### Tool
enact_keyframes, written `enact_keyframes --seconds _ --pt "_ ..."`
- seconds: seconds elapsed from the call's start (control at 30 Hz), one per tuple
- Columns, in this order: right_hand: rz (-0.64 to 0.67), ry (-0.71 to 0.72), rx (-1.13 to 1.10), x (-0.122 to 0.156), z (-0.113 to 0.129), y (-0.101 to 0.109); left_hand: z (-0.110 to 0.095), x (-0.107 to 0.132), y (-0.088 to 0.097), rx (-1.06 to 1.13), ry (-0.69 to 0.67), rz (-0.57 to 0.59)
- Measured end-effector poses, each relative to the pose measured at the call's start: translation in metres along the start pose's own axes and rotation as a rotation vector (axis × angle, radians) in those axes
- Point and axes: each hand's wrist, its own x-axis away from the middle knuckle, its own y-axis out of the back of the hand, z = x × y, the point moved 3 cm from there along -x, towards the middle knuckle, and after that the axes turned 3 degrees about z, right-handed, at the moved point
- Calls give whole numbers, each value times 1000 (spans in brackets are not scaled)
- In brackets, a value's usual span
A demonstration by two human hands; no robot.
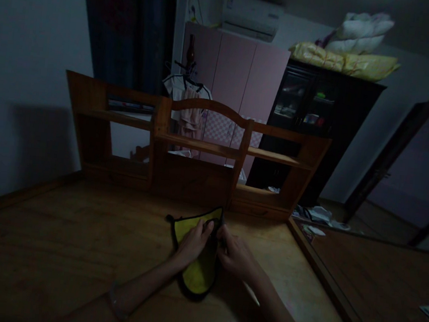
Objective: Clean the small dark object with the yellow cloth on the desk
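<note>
A yellow cloth with a black border is spread over the wooden surface, partly beneath my hands. My left hand comes in from the lower left, fingers closed on the upper part of the cloth, thumb on top. At the cloth's right edge, my right hand is closed in a pinch. Between the two hands shows a small dark patch with a faint glint; whether it is a separate object or part of the cloth I cannot tell in this dim light. A band circles my left wrist.
Beyond the cloth stands a wooden headboard shelf with open compartments. A raised wooden edge runs along the right side, with the floor beyond. Farther back are a pink wardrobe and a black cabinet.
</note>
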Motion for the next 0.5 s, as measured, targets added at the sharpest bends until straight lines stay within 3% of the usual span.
enact_keyframes --seconds 0.23,0.5 --pt "-25 -2 54 5 -7 21 -6 1 -16 176 -8 90" --pt "27 7 -140 3 -5 10 -11 4 -4 79 -33 39"
